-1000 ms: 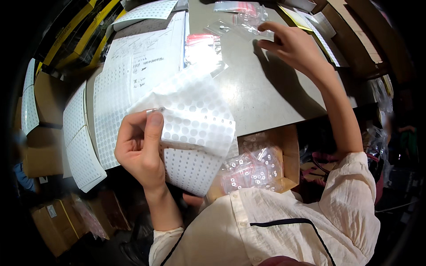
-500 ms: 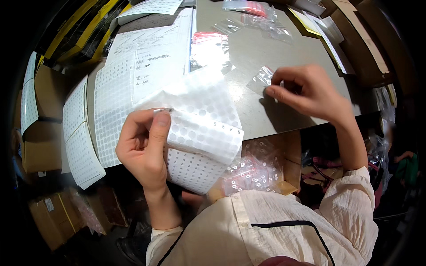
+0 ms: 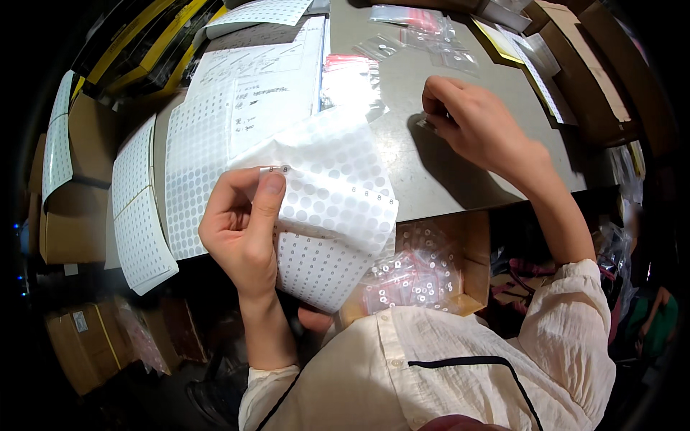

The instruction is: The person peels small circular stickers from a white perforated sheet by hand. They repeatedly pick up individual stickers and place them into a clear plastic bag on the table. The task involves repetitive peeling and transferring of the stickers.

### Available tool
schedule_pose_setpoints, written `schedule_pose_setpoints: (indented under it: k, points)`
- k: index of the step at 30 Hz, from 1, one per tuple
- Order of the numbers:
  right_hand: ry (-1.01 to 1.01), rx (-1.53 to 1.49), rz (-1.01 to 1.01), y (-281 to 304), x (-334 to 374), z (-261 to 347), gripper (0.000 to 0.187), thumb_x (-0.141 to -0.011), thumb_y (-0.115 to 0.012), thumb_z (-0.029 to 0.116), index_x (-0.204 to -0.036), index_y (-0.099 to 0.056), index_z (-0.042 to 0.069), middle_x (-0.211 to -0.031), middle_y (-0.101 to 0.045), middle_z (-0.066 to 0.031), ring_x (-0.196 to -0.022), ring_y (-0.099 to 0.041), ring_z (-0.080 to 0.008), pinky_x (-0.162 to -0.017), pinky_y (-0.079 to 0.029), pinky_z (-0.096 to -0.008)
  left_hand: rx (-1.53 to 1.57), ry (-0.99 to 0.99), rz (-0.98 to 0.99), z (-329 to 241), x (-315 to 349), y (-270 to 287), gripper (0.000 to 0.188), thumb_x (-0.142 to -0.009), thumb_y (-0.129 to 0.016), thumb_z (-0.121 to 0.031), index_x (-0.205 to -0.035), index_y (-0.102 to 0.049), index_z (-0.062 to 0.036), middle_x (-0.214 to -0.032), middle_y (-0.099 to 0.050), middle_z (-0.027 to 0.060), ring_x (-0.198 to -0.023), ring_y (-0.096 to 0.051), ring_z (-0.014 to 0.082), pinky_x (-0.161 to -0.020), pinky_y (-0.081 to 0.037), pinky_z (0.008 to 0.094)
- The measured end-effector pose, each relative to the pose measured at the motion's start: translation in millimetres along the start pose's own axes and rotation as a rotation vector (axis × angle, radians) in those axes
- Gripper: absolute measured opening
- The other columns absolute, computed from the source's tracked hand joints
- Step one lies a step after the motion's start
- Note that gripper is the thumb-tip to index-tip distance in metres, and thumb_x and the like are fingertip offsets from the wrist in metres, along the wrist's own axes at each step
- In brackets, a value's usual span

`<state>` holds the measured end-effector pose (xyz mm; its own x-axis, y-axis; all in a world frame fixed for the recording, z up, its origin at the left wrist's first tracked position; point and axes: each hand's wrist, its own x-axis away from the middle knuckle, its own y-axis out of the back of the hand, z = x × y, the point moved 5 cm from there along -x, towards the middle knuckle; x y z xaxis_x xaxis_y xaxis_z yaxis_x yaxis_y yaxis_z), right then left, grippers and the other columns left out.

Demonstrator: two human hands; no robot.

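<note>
My left hand point(image 3: 248, 230) pinches a white sheet of round stickers point(image 3: 327, 197) between thumb and fingers. The sheet is folded over, with translucent dots on its upper layer and small printed marks along the bent edge and on the lower flap. Over the grey table point(image 3: 402, 161), my right hand point(image 3: 474, 118) is closed, its fingertips curled down and mostly hidden. A small bright bit shows beside them, too little to name. Below the table edge, an open cardboard box point(image 3: 471, 269) contains clear bags point(image 3: 413, 280) with small round white labels.
Red-edged clear bags point(image 3: 352, 79) lie in a glaring pile beyond the sheet. More small bags point(image 3: 438, 47) lie at the far side. Sticker sheets point(image 3: 140, 201) hang over the left edge near handwritten papers point(image 3: 266, 79). Cardboard boxes point(image 3: 589, 65) line the right.
My right hand has shifted a little left and away from me, its fingers more curled. The small clear bag at its fingertips no longer shows. The left hand keeps its pinch on the sheet.
</note>
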<state>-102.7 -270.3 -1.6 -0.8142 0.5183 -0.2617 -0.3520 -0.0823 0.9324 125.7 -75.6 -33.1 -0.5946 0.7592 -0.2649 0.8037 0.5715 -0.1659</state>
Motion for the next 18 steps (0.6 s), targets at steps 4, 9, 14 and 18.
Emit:
schedule_pose_setpoints:
  k: [4,9,14,18]
  points:
    - [-0.246,-0.002,0.087,11.1,3.1,-21.7,0.041,-0.090,-0.080,0.030,-0.101,-0.054,0.000,-0.083,-0.061,-0.0126,-0.074,-0.060,-0.0278,-0.067,-0.049,-0.0401,-0.013,-0.020,-0.005,-1.0,0.1,1.6,0.009,-0.095,-0.073,-0.002,-0.099,-0.069,0.0038,-0.083,-0.067,0.0012,-0.072,-0.055,0.0033,-0.066,-0.039,0.0170]
    - [-0.109,-0.049,0.315,12.8,36.2,17.2,0.064,-0.078,-0.083,0.059,-0.086,-0.057,0.002,-0.072,-0.057,-0.0113,-0.064,-0.057,-0.0289,-0.060,-0.046,-0.0420,0.017,0.007,0.013,0.7,0.9,0.9,0.009,-0.094,-0.074,-0.001,-0.100,-0.069,0.0039,-0.082,-0.067,0.0010,-0.071,-0.054,0.0032,-0.065,-0.038,0.0170]
    - [-0.193,-0.268,0.354,26.0,19.5,26.9,0.051,-0.092,-0.075,0.049,-0.105,-0.065,0.001,-0.094,-0.067,-0.0160,-0.083,-0.065,-0.0306,-0.070,-0.050,-0.0398,0.012,0.000,0.008,0.8,0.4,1.2,0.010,-0.094,-0.074,-0.002,-0.100,-0.069,0.0040,-0.082,-0.067,0.0012,-0.071,-0.054,0.0035,-0.065,-0.039,0.0173]
    - [-0.155,0.266,-0.088,17.3,-6.3,-84.2,0.043,-0.102,-0.062,0.040,-0.113,-0.063,-0.002,-0.110,-0.066,-0.0210,-0.098,-0.065,-0.0398,-0.085,-0.053,-0.0462,0.013,-0.013,-0.010,-1.9,-0.2,2.1,0.010,-0.094,-0.075,-0.002,-0.100,-0.069,0.0042,-0.083,-0.067,0.0016,-0.071,-0.054,0.0034,-0.065,-0.038,0.0171]
